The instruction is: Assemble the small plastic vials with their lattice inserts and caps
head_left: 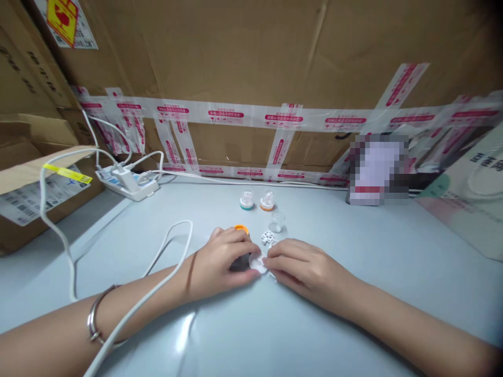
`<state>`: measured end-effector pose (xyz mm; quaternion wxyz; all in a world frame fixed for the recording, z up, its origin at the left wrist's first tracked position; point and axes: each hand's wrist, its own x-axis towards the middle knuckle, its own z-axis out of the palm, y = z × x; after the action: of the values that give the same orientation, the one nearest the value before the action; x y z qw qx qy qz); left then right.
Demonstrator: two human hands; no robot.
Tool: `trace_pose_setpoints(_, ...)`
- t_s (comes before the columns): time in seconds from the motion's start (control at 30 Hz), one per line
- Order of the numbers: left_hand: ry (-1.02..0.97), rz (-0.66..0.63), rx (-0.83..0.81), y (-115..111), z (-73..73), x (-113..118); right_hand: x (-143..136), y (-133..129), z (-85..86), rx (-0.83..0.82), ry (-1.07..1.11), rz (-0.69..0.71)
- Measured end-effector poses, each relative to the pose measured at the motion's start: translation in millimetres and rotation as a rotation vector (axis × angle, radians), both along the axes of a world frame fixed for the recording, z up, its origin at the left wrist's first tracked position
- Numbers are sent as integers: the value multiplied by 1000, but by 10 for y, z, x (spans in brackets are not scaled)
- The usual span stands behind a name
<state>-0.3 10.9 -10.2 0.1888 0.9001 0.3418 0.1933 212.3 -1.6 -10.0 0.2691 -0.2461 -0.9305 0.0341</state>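
A small round white plastic piece [257, 263] sits between my two hands, low over the table. My left hand [226, 262] pinches its left edge between thumb and fingers. From the other side, the closed fingertips of my right hand [304, 267] press on it; whether they also grip a smaller part is hidden. An orange ring [242, 229] lies just behind my left fingers, partly covered. White openwork plastic parts [268, 237] lie beyond the right fingertips, and behind them is a clear dome [277, 222].
Two clear-domed pieces stand farther back, one with a teal base [247, 200], one with an orange base [267, 200]. A power strip [129, 180] is at the left, its white cable [157, 285] crossing my left forearm. Cardboard boxes [236, 57] wall the back; a blurred phone-like object [373, 170] leans there.
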Motion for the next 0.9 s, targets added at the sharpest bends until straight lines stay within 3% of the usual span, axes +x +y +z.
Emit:
trace_pose_setpoints(0.67,-6,2,0,-2,7,6,23,7,27,-54,7,-19)
trace_pose_setpoints(0.9,-4,23,-8,-22,3,13,80,19,141,-300,194,-135)
